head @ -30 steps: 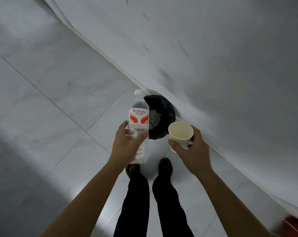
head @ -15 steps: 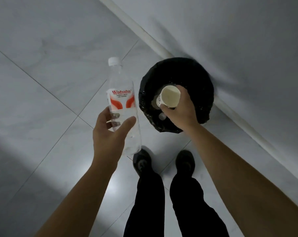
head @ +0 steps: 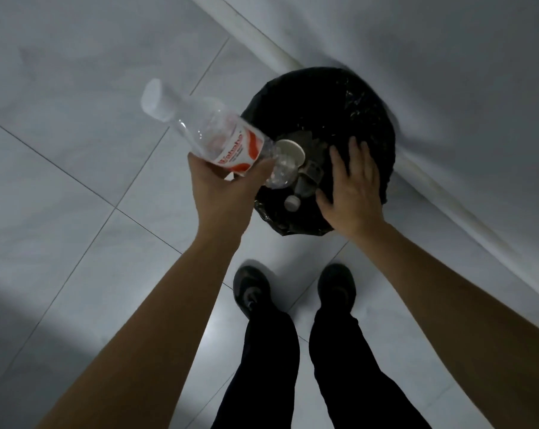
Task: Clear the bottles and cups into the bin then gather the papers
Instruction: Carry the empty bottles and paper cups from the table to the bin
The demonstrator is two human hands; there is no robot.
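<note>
My left hand (head: pixel 221 187) grips a clear plastic bottle (head: pixel 206 131) with a red and white label, tilted so its white cap points up and left and its base hangs over the bin's left rim. The round bin (head: pixel 364 106), lined with a black bag, stands on the floor against the wall. My right hand (head: pixel 351 184) hovers over the bin's near right side with fingers spread and nothing in it. Inside the bin lie a paper cup (head: pixel 289 150), a clear cup and another bottle with a white cap (head: pixel 292 203).
Grey floor tiles (head: pixel 76 134) spread to the left. A white skirting (head: pixel 262 41) runs diagonally behind the bin along the wall. My two dark shoes (head: pixel 293 289) stand just in front of the bin.
My right hand has let go of the paper cup, which now lies in the bin, and has opened. My left hand has tilted the bottle and moved it right, over the bin's rim.
</note>
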